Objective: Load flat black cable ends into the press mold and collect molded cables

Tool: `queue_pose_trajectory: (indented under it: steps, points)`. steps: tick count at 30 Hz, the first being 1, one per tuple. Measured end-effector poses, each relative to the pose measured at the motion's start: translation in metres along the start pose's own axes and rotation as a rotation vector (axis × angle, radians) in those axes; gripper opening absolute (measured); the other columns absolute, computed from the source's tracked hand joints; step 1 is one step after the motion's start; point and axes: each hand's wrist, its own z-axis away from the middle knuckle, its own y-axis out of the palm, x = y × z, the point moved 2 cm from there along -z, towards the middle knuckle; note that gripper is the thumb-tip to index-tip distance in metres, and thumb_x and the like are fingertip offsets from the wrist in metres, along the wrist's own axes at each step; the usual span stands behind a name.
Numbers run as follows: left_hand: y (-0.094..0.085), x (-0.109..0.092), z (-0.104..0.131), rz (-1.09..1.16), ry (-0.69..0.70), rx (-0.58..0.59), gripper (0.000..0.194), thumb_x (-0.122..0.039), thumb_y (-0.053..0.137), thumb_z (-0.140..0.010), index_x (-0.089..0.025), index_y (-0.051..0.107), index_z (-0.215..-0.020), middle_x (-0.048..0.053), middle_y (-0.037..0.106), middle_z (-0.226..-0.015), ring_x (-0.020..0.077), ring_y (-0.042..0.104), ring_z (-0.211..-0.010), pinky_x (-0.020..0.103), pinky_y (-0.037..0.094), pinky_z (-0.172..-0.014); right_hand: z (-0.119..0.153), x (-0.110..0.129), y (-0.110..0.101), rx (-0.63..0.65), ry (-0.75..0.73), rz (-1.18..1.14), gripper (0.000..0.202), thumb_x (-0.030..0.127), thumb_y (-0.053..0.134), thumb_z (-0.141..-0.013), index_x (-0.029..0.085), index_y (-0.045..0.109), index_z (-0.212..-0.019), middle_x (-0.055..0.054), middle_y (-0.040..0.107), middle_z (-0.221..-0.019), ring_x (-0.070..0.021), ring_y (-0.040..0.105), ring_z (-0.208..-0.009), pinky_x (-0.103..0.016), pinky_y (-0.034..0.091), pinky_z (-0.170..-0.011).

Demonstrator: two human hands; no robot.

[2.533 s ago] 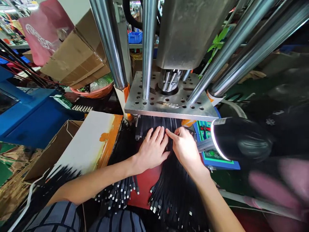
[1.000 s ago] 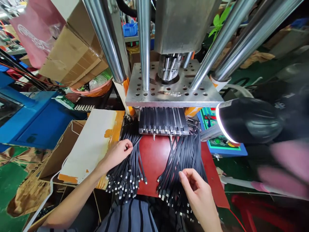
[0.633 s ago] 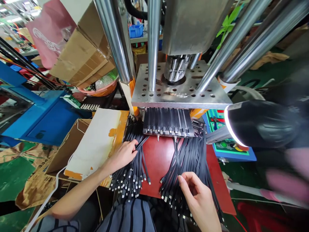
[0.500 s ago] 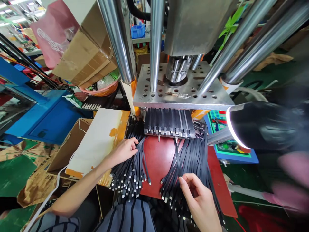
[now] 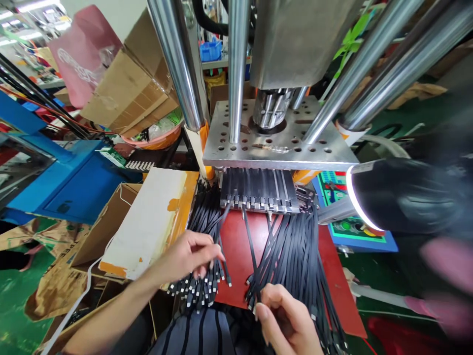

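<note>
Right hand (image 5: 286, 318) pinches one black cable (image 5: 250, 241) running to one slotted block (image 5: 260, 186) ahead of both; left hand (image 5: 187, 257), loosely curled, is over one of two cable bundles (image 5: 206, 209), its grip not determinable.

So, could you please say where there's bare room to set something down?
The red surface shows bare between the left cable bundle and right cable bundle, crossed by one cable; the white board looks free. Left hand and right hand crowd the bundles' near ends.
</note>
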Motion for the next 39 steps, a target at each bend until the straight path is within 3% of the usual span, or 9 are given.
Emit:
queue_pose_trajectory:
  steps: [6, 11, 17, 21, 24, 26, 30, 34, 39]
  points:
    - [0.062, -0.004, 0.011, 0.278, 0.115, 0.064, 0.051, -0.06, 0.067, -0.092, -0.011, 0.077, -0.085, 0.0, 0.056, -0.067, 0.0053, 0.056, -0.045, 0.014, 0.041, -0.041, 0.005, -0.002, 0.015, 0.081, 0.056, -0.049, 0.033, 0.036, 0.054, -0.104, 0.021, 0.052, -0.075, 0.004, 0.048, -0.064, -0.0097, 0.046, -0.054, -0.021, 0.039, -0.052]
    - [0.071, 0.009, 0.006, 0.292, 0.081, 0.047, 0.052, -0.059, 0.067, -0.093, -0.011, 0.075, -0.077, 0.0, 0.056, -0.07, 0.0039, 0.055, -0.044, 0.014, 0.04, -0.041, 0.009, -0.011, 0.005, 0.036, 0.088, -0.059, 0.031, 0.036, 0.054, -0.104, 0.021, 0.055, -0.077, 0.003, 0.052, -0.066, -0.01, 0.05, -0.055, -0.021, 0.042, -0.054]
    - [0.082, 0.016, 0.007, 0.186, 0.139, 0.079, 0.047, -0.056, 0.073, -0.089, -0.014, 0.071, -0.066, -0.001, 0.054, -0.065, 0.006, 0.051, -0.043, 0.019, 0.035, -0.041, 0.001, -0.01, -0.005, 0.174, 0.076, -0.023, 0.02, 0.037, 0.065, -0.097, 0.021, 0.07, -0.088, 0.0, 0.068, -0.075, -0.0129, 0.062, -0.065, -0.021, 0.049, -0.063]
    - [0.093, 0.025, 0.01, 0.023, 0.253, 0.087, 0.046, -0.049, 0.07, -0.093, -0.018, 0.07, -0.06, 0.001, 0.057, -0.062, 0.0107, 0.051, -0.054, 0.024, 0.038, -0.052, -0.015, -0.001, -0.011, 0.062, 0.184, -0.147, 0.026, 0.045, 0.065, -0.097, 0.02, 0.074, -0.096, -0.004, 0.07, -0.087, -0.0146, 0.062, -0.069, -0.023, 0.049, -0.061]
    - [0.093, 0.031, 0.01, -0.037, 0.262, 0.096, 0.046, -0.049, 0.067, -0.095, -0.017, 0.07, -0.062, 0.002, 0.057, -0.064, 0.0111, 0.049, -0.056, 0.025, 0.036, -0.053, -0.024, -0.001, -0.006, -0.018, 0.169, -0.198, 0.033, 0.045, 0.062, -0.099, 0.018, 0.073, -0.083, -0.003, 0.066, -0.077, -0.0125, 0.055, -0.062, -0.023, 0.044, -0.055]
    - [0.084, 0.026, 0.006, -0.04, 0.248, 0.053, 0.039, -0.052, 0.066, -0.095, -0.018, 0.077, -0.082, 0.003, 0.063, -0.071, 0.0126, 0.054, -0.061, 0.024, 0.04, -0.056, -0.026, -0.003, -0.003, -0.071, 0.154, -0.164, 0.034, 0.044, 0.065, -0.097, 0.018, 0.072, -0.077, -0.002, 0.063, -0.072, -0.0116, 0.052, -0.06, -0.023, 0.041, -0.054]
    - [0.061, -0.008, -0.009, -0.033, 0.364, -0.101, 0.047, -0.056, 0.069, -0.093, -0.02, 0.073, -0.122, 0.007, 0.07, -0.096, 0.0159, 0.063, -0.077, 0.024, 0.049, -0.064, -0.024, -0.008, 0.0, -0.119, 0.096, -0.05, 0.032, 0.04, 0.068, -0.096, 0.018, 0.073, -0.073, 0.0, 0.06, -0.066, -0.0112, 0.049, -0.058, -0.023, 0.038, -0.054]
    - [0.056, -0.044, -0.026, -0.155, 0.518, -0.079, 0.034, -0.048, 0.068, -0.096, -0.017, 0.08, -0.095, 0.007, 0.07, -0.089, 0.0127, 0.058, -0.068, 0.024, 0.047, -0.062, -0.02, -0.01, 0.006, -0.091, 0.025, 0.032, 0.032, 0.036, 0.064, -0.099, 0.019, 0.071, -0.073, -0.001, 0.06, -0.069, -0.0135, 0.054, -0.064, -0.024, 0.043, -0.061]
    - [0.058, -0.05, -0.034, -0.049, 0.48, 0.039, 0.038, -0.047, 0.068, -0.097, -0.015, 0.08, -0.081, 0.008, 0.075, -0.081, 0.0165, 0.067, -0.074, 0.027, 0.052, -0.071, -0.017, -0.01, 0.001, -0.183, 0.004, 0.05, 0.028, 0.035, 0.061, -0.101, 0.02, 0.07, -0.079, -0.002, 0.059, -0.075, -0.014, 0.052, -0.064, -0.025, 0.041, -0.058]
